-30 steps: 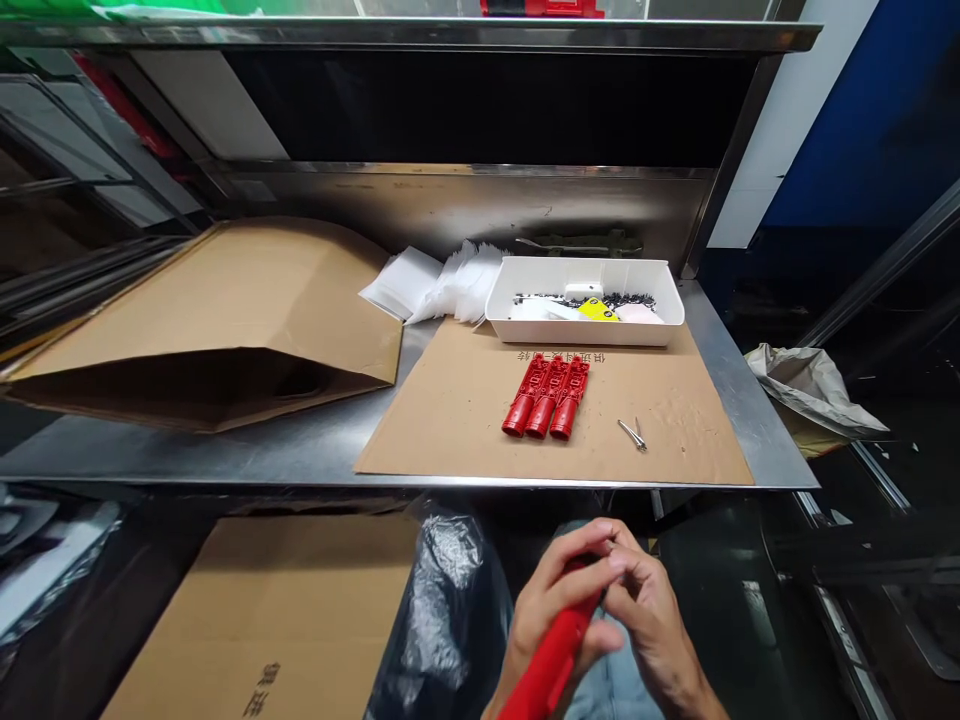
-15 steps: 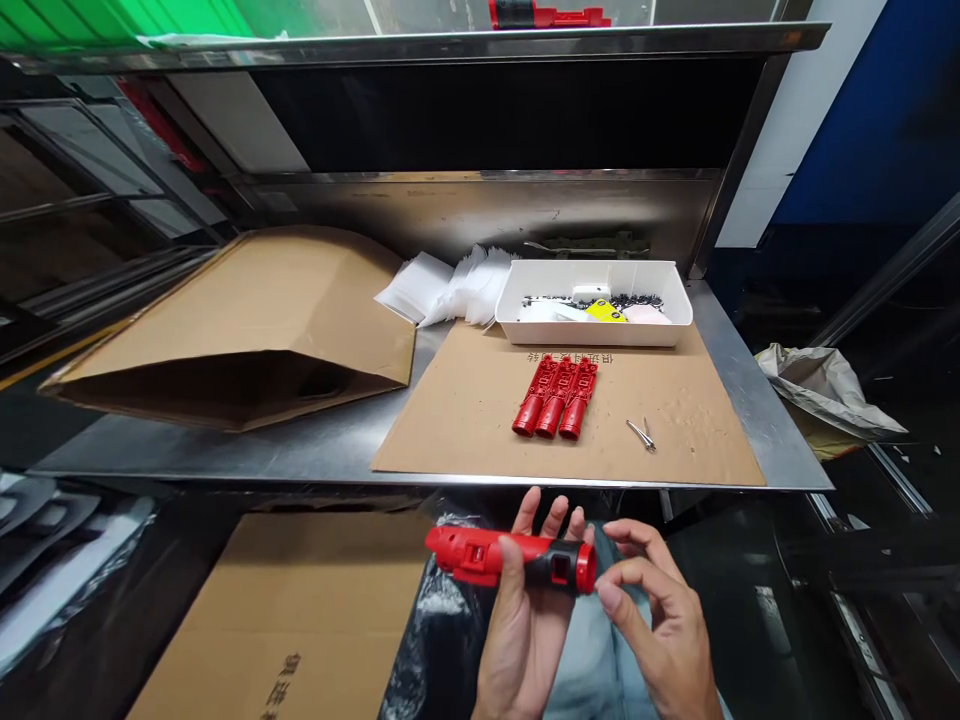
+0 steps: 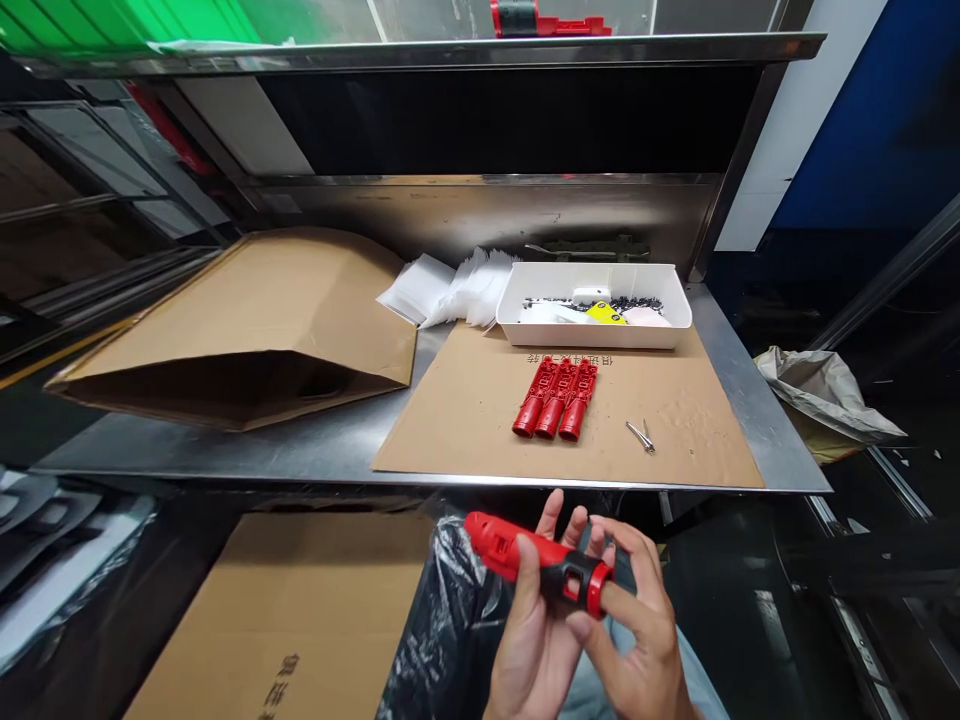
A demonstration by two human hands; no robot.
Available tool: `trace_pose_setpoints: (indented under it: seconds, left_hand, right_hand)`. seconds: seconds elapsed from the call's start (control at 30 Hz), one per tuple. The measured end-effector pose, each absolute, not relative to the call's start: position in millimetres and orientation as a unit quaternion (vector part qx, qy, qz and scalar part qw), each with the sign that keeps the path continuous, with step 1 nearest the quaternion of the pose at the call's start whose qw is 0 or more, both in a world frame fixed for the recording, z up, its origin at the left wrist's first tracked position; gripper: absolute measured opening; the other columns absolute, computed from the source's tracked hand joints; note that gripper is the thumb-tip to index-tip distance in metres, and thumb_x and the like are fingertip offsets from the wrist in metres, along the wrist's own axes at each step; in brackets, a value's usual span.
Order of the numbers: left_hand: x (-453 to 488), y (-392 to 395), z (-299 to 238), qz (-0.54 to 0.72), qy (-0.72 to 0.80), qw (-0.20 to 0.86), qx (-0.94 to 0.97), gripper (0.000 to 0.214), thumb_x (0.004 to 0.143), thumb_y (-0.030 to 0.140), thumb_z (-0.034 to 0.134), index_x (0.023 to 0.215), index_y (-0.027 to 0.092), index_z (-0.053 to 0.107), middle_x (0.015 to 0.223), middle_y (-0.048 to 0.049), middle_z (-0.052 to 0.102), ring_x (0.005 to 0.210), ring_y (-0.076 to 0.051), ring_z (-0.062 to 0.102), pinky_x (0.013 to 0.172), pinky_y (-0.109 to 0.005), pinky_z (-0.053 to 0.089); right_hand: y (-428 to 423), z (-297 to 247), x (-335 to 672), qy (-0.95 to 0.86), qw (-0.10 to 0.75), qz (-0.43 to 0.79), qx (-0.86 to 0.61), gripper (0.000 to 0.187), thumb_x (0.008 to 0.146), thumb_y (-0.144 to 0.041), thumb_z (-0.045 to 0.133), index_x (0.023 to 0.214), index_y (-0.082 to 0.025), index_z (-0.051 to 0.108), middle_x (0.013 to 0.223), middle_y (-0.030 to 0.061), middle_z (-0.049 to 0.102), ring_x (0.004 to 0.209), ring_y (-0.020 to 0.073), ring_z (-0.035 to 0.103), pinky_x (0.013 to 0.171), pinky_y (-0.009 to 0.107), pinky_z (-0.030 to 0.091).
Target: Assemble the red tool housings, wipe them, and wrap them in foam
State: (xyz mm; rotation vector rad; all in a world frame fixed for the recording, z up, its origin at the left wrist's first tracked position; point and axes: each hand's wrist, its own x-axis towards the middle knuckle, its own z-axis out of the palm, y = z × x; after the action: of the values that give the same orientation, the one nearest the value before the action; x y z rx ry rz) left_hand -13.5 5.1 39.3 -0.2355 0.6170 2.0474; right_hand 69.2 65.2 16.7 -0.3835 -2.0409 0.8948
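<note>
Below the table's front edge, my left hand [image 3: 529, 630] holds a red and black tubular plastic housing [image 3: 517, 550], thumb on the near side and fingers behind. The housing slants, with its red tip to the upper left. My right hand [image 3: 637, 630] is at its red-rimmed right end. The index finger reaches into that end, and a skin-toned patch shows through the window in the black sleeve. The right thumb lies just below the rim. Three red half-shells [image 3: 556, 400] lie side by side on a cardboard sheet [image 3: 450, 430] on the table.
Beyond the shells stands a white bin [image 3: 592, 336] of small parts, with white sheets [image 3: 420, 287] beside it. Tweezers [image 3: 640, 436] lie on the cardboard. A large open carton [image 3: 285, 290] occupies the left side. Another red and black piece [image 3: 517, 18] rests on the shelf.
The housing has tilted, its right end dropping and its tip rising, and shifted right. My right index finger has moved from beside the rim into the end.
</note>
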Motion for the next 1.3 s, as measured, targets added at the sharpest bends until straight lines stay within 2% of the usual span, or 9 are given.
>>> trace_pose_setpoints:
  seconds: [0.13,0.37,0.5,0.67,0.8,0.93,1.0,1.13,1.3]
  left_hand:
    - [-16,5,36,0.838,0.219,0.486,-0.112,0.031,0.095,0.034,0.046,0.119,0.027,0.065,0.110,-0.0058,0.073,0.107,-0.021,0.064,0.112,-0.044,0.034]
    - [-16,6,34,0.821,0.163,0.520,-0.167,0.036,0.097,0.035,0.039,0.114,0.024,0.068,0.091,-0.0043,0.074,0.098,-0.019,0.068,0.109,-0.044,0.037]
    - [-21,4,42,0.829,0.227,0.490,-0.142,0.027,0.088,0.036,0.058,0.108,0.022,0.069,0.080,-0.0015,0.071,0.096,-0.019,0.067,0.103,-0.037,0.043]
    - [-32,-5,66,0.776,0.560,0.282,0.063,0.048,0.075,0.040,0.075,0.119,0.026,0.060,0.117,-0.0053,0.067,0.120,-0.021,0.053,0.103,-0.026,0.038]
    - [-39,-13,79,0.680,0.709,0.105,0.158,0.045,0.071,0.037,0.079,0.112,0.027,0.063,0.109,-0.0009,0.067,0.109,-0.018,0.056,0.101,-0.019,0.035]
    - [-39,-17,85,0.766,0.602,0.195,0.114,0.054,0.070,0.054,0.074,0.117,0.031,0.060,0.077,0.0032,0.066,0.073,-0.014,0.060,0.069,-0.016,0.051]
    - [-36,-18,89,0.814,0.523,0.247,0.046,0.052,0.073,0.055,0.070,0.118,0.032,0.061,0.072,0.0038,0.063,0.074,-0.013,0.061,0.071,-0.016,0.053]
    - [-29,-21,97,0.836,0.417,0.348,-0.073,0.039,0.082,0.046,0.064,0.118,0.033,0.063,0.086,-0.0003,0.068,0.083,-0.016,0.066,0.070,-0.021,0.057]
    - [-27,-20,94,0.811,0.334,0.466,-0.115,0.031,0.093,0.029,0.050,0.116,0.016,0.066,0.107,-0.0150,0.069,0.074,-0.016,0.064,0.068,-0.028,0.057]
  right_hand:
    - [75,28,69,-0.822,0.464,0.297,-0.143,0.014,0.089,-0.022,0.056,0.078,-0.019,0.064,0.125,0.0104,0.049,0.111,0.0286,0.050,0.089,0.047,0.048]
    - [77,28,66,-0.847,0.439,0.268,-0.133,0.009,0.089,-0.023,0.054,0.085,-0.020,0.062,0.130,0.0104,0.046,0.115,0.0296,0.048,0.092,0.050,0.045]
    - [81,19,75,-0.847,0.421,0.297,-0.132,0.021,0.093,-0.037,0.048,0.096,-0.023,0.063,0.136,0.0096,0.045,0.120,0.0295,0.047,0.095,0.048,0.045]
    - [124,12,99,-0.801,0.408,0.323,-0.295,0.024,0.094,-0.039,0.048,0.103,-0.026,0.066,0.126,0.0075,0.054,0.114,0.0238,0.055,0.090,0.038,0.048]
    - [181,18,85,-0.814,0.317,0.297,-0.385,0.027,0.092,-0.040,0.047,0.100,-0.023,0.066,0.111,0.0083,0.062,0.099,0.0223,0.062,0.086,0.036,0.048]
    - [222,21,39,-0.839,0.248,0.286,-0.391,0.016,0.084,-0.030,0.059,0.098,-0.026,0.067,0.100,0.0061,0.065,0.085,0.0223,0.062,0.075,0.035,0.045]
    - [231,20,21,-0.841,0.234,0.289,-0.393,0.006,0.076,-0.025,0.068,0.080,-0.023,0.066,0.087,0.0057,0.064,0.084,0.0243,0.060,0.074,0.035,0.042]
    - [227,21,18,-0.825,0.233,0.358,-0.370,0.026,0.078,-0.031,0.065,0.059,-0.021,0.051,0.066,0.0029,0.057,0.073,0.0202,0.056,0.068,0.031,0.040]
    - [188,24,58,-0.743,0.234,0.542,-0.315,0.041,0.088,-0.059,0.043,0.098,-0.020,0.052,0.070,0.0029,0.062,0.057,0.0155,0.054,0.047,0.024,0.040]
